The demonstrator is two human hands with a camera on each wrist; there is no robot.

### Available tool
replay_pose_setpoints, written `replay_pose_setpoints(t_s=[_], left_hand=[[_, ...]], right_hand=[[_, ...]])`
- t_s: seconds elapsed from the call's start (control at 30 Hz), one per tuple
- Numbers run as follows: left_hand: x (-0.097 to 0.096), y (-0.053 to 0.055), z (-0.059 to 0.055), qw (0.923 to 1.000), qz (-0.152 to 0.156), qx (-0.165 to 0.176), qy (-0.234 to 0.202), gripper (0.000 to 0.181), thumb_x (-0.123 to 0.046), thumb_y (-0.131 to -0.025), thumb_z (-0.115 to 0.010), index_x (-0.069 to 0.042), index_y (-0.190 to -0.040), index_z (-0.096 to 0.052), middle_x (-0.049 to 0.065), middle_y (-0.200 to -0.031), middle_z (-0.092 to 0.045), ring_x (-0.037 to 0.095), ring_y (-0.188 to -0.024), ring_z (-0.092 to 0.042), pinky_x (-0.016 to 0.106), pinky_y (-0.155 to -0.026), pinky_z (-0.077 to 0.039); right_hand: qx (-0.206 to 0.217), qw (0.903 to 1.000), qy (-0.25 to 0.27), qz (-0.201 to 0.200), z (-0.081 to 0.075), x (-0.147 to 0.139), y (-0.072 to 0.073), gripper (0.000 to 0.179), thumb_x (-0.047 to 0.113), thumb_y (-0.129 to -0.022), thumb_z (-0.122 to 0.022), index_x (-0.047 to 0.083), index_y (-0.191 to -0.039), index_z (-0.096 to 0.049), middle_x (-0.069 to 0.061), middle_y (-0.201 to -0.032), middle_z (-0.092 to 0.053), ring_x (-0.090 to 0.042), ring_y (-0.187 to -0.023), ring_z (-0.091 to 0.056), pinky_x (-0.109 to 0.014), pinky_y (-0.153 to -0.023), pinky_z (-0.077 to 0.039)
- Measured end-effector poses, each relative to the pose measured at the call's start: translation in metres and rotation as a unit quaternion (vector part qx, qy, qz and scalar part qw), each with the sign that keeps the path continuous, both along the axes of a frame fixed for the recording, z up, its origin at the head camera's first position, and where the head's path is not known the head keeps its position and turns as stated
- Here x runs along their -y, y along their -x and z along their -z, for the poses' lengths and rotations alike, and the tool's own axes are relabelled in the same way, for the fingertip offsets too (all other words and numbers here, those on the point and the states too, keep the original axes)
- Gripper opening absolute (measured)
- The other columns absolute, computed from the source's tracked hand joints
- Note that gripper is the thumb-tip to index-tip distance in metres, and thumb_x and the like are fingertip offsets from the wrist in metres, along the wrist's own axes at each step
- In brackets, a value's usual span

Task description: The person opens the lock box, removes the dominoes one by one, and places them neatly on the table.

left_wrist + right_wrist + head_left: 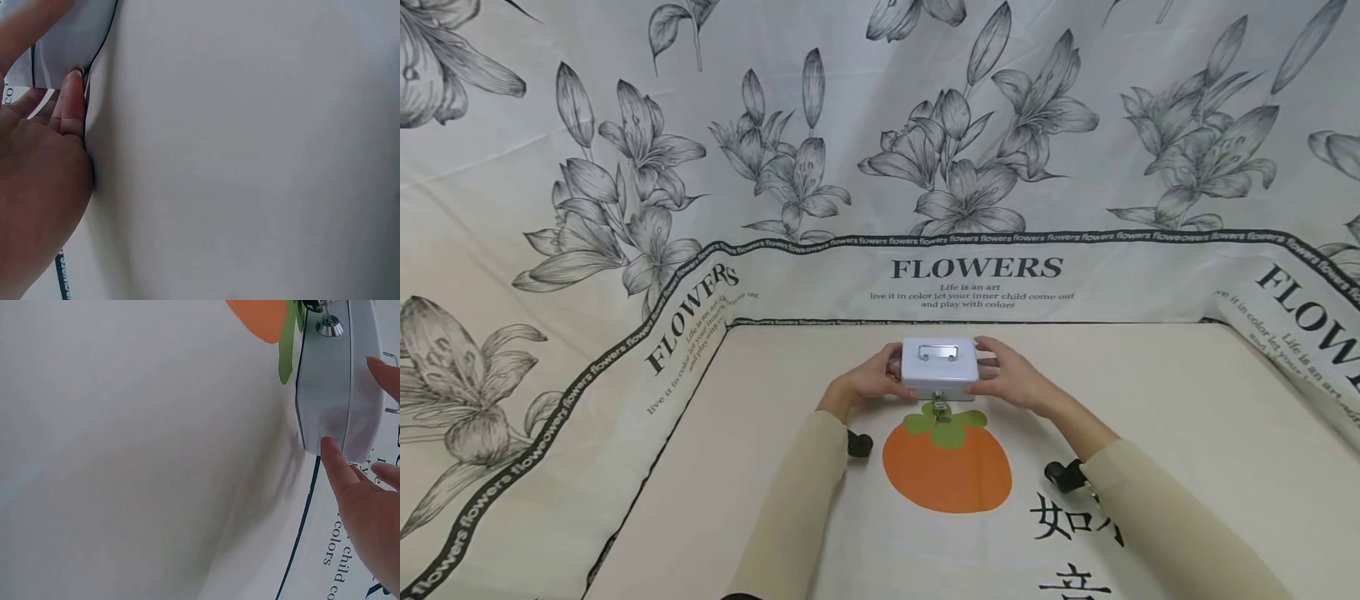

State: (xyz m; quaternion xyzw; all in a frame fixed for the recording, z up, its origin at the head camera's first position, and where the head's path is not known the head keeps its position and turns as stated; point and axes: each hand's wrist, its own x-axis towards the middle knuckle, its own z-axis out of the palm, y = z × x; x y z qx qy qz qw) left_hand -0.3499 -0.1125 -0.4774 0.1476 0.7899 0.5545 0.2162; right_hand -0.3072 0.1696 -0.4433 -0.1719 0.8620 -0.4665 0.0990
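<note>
A small white metal cash box [917, 373] with a wire handle [937, 347] on its lid sits far back on the table, in the middle of the head view. A round lock [329, 326] is on its front face, with keys [938, 408] hanging from it. My left hand [872, 375] grips the left end of the box, its thumb by the front corner and fingers toward the back. At the opposite end, my right hand [1018, 379] holds the box, one fingertip on the lid and another low on the front face. The box's back is hidden in the head view.
The pale tablecloth [775, 400] carries a printed orange persimmon [947, 471] just before the box and dark characters [1063, 517] to the right. Behind, a flower-printed curtain [850, 283] rises from the table's back edge and runs along both sides.
</note>
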Motion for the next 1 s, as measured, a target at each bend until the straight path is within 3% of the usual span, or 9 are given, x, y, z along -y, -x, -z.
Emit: replay_pose_setpoints(t_s=[0.13,0.4,0.7,1.0], left_hand=[[0.000,-0.002,-0.002,0.9999,-0.008,-0.004,0.011,0.106,0.001,-0.075,-0.087,-0.012,-0.160,-0.025,0.014,-0.140,-0.054,0.024,-0.119,-0.056,0.042,-0.109,-0.042],[-0.002,-0.004,-0.004,0.9999,-0.008,0.001,0.008,0.104,0.002,-0.076,-0.087,-0.013,-0.159,-0.026,0.012,-0.136,-0.056,0.023,-0.117,-0.056,0.042,-0.108,-0.043],[0.000,-0.003,-0.005,0.9998,-0.008,-0.010,0.012,0.107,-0.001,-0.074,-0.089,-0.012,-0.159,-0.026,0.013,-0.144,-0.050,0.025,-0.125,-0.051,0.043,-0.114,-0.036],[-0.001,-0.003,-0.003,0.9999,0.001,-0.006,0.016,0.105,0.000,-0.076,-0.087,-0.012,-0.159,-0.025,0.012,-0.135,-0.054,0.024,-0.117,-0.055,0.042,-0.109,-0.041]], right_hand=[[0.024,0.9992,0.027,-0.016,0.001,0.003,0.006,0.101,0.014,-0.085,-0.082,0.000,-0.161,-0.017,-0.026,-0.165,-0.021,-0.050,-0.146,-0.030,-0.059,-0.112,-0.035],[0.041,0.9986,0.020,-0.027,0.005,0.000,0.015,0.106,0.015,-0.082,-0.083,0.005,-0.163,-0.015,-0.022,-0.166,-0.020,-0.050,-0.149,-0.025,-0.062,-0.114,-0.031],[0.023,0.9992,-0.001,-0.032,0.008,-0.003,0.022,0.105,0.022,-0.080,-0.087,0.007,-0.161,-0.022,-0.023,-0.162,-0.030,-0.050,-0.146,-0.032,-0.063,-0.112,-0.033],[0.012,0.9995,-0.018,-0.023,0.011,-0.004,0.023,0.100,0.025,-0.077,-0.089,0.010,-0.157,-0.031,-0.019,-0.159,-0.039,-0.048,-0.143,-0.039,-0.062,-0.110,-0.036]])
